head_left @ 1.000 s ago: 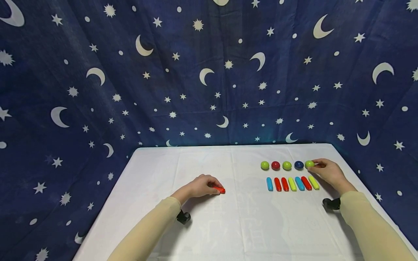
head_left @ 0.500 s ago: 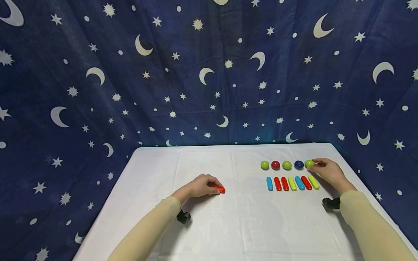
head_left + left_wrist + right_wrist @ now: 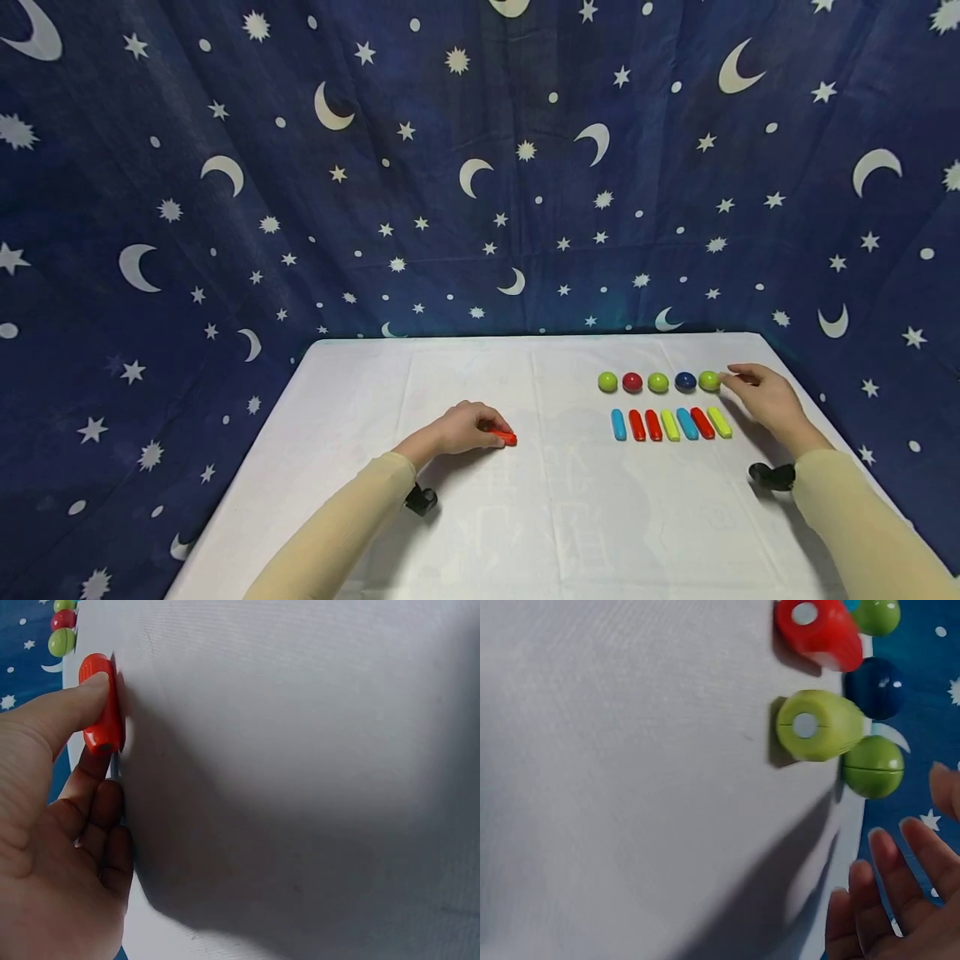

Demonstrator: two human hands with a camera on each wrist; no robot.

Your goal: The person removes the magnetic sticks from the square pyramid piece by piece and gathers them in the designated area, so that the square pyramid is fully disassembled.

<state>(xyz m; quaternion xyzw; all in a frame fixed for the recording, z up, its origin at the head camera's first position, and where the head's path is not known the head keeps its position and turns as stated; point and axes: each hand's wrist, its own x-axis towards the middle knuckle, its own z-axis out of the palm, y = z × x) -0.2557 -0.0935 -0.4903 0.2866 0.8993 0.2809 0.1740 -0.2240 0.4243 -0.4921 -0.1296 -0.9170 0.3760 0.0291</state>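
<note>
My left hand (image 3: 463, 427) pinches a small red oblong plastic piece (image 3: 107, 724) between thumb and fingers, low at the white cloth. The piece has rounded ends and ridges near one tip. At the right, my right hand (image 3: 772, 404) has its fingers beside the last green ball (image 3: 708, 382) of a row. In the right wrist view a gap shows between those fingers and the green ball (image 3: 874, 766), which has a seam around it. Left of it in the row are a dark blue ball (image 3: 686, 382), a green ball (image 3: 658, 382), a red ball (image 3: 632, 382) and another green ball (image 3: 607, 382).
Nearer than the balls runs a row of oblong pieces, including a blue piece (image 3: 618, 425), a red piece (image 3: 637, 425) and a yellow piece (image 3: 719, 422). All lie on a white-covered table (image 3: 450, 533). A dark blue star-and-moon curtain (image 3: 420, 192) hangs behind.
The right hand has let go of the last green ball and drawn slightly to the right. The left hand and its red piece stay put.
</note>
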